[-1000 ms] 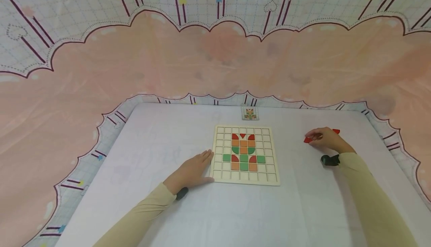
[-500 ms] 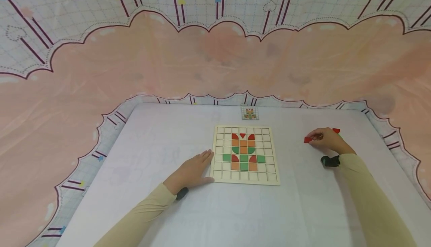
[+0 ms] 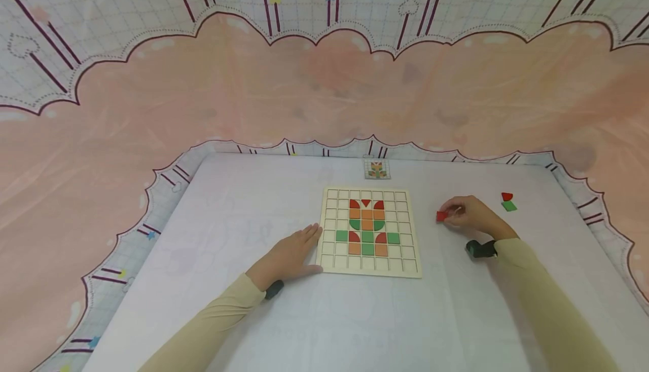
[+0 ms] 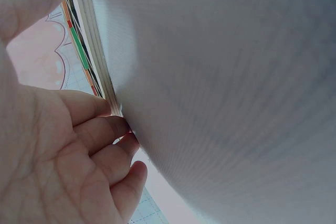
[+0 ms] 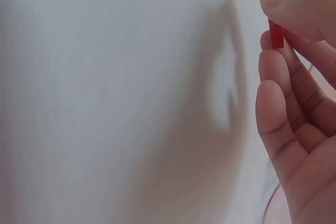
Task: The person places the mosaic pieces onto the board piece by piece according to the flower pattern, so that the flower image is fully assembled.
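Observation:
A square wooden grid board (image 3: 408, 259) lies on the white table, with red, orange and green tiles set in a flower-like pattern on it. My left hand (image 3: 290, 256) rests on the table at the board's left side. Its thumb and fingertips touch the board's edge (image 4: 100, 51), the fingers fairly straight. To the right of the board, my right hand (image 3: 471, 215) pinches a small red tile (image 3: 441, 216) between thumb and fingers. That red tile is seen edge-on, thin and flat, in the right wrist view, where the thumb (image 5: 299, 9) presses against it.
Behind the board stands a small pattern card (image 3: 377, 169) with a similar flower design. At the right, beyond my right hand, lie a rounded red tile (image 3: 507, 196) and a green diamond-shaped tile (image 3: 509, 206). A patterned cloth (image 3: 324, 96) rises behind the table.
My right hand has moved left toward the board with the red tile, uncovering the red and green tiles on the table behind it. The left hand has stayed at the board's edge.

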Demonstrator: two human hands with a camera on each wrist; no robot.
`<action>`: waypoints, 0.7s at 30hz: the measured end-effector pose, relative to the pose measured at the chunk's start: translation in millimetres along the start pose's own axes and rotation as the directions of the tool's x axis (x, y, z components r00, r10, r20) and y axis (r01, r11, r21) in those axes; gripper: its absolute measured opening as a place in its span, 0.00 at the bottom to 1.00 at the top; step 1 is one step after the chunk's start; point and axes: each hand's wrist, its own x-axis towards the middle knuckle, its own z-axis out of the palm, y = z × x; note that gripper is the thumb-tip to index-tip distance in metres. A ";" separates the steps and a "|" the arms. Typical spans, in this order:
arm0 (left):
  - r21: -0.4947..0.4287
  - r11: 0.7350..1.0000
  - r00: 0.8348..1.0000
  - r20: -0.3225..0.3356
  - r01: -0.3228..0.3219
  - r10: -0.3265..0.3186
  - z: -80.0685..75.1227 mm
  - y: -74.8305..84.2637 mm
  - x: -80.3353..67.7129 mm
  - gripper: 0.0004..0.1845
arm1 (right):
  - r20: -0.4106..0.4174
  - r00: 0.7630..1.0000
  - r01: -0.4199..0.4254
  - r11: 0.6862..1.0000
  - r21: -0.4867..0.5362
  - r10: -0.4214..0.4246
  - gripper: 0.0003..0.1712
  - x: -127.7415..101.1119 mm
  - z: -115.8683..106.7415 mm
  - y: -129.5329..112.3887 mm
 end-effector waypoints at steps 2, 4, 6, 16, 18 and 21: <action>-0.003 1.000 1.000 -0.001 0.001 -0.001 0.8 -0.3 0.6 0.47 | 0.009 0.999 0.038 0.999 -0.007 -0.038 0.13 2.0 6.7 -12.3; -0.006 1.000 1.000 -0.001 0.005 -0.005 1.5 -0.6 1.2 0.48 | 0.021 0.996 0.083 0.997 -0.004 -0.083 0.12 3.5 13.4 -25.3; -0.010 1.000 1.000 -0.001 0.008 -0.008 2.5 -1.0 1.7 0.48 | 0.037 0.991 0.132 0.991 -0.001 -0.132 0.11 4.7 20.5 -37.9; -0.015 1.000 1.000 -0.006 0.010 -0.010 2.3 -1.0 1.5 0.47 | 0.132 0.952 0.266 0.961 0.079 -0.275 0.10 4.3 55.6 -76.1; -0.017 1.000 1.000 -0.004 0.011 -0.011 1.9 -0.6 1.1 0.48 | 0.148 0.948 0.276 0.959 0.071 -0.283 0.09 3.4 60.5 -79.9; -0.023 1.000 1.000 -0.008 0.007 -0.007 1.1 0.0 0.5 0.47 | 0.172 0.944 0.274 0.960 0.057 -0.280 0.08 2.3 65.5 -84.5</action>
